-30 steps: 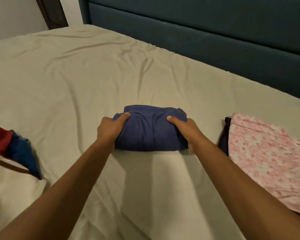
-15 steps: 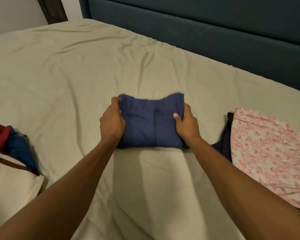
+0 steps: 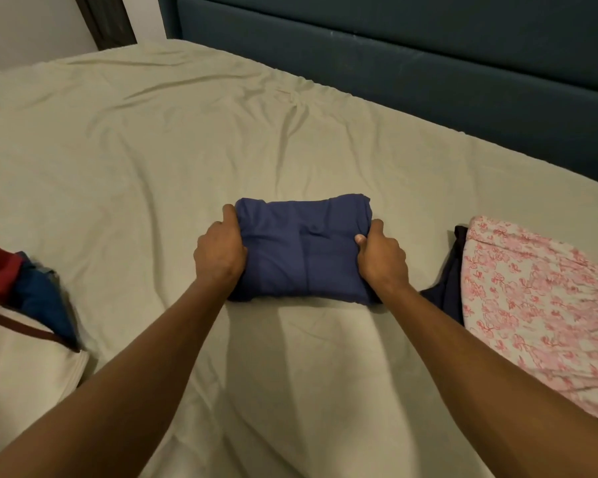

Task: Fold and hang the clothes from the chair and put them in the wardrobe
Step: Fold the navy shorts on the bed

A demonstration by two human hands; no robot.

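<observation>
The left hand (image 3: 220,251) grips the left end of the folded navy garment (image 3: 302,250), fingers curled over its edge; the right hand (image 3: 382,258) pinches the right end, thumb on top. The garment lies mid-bed on the pale sheet (image 3: 187,139), its long axis running left to right, parallel to the near edge. Just right of it sits a dark folded piece (image 3: 451,291) under a pink floral garment (image 3: 539,305). At far left lie red and blue clothes (image 3: 25,288), possibly on a cream bag (image 3: 18,367). A teal headboard (image 3: 428,74) stands beyond.
</observation>
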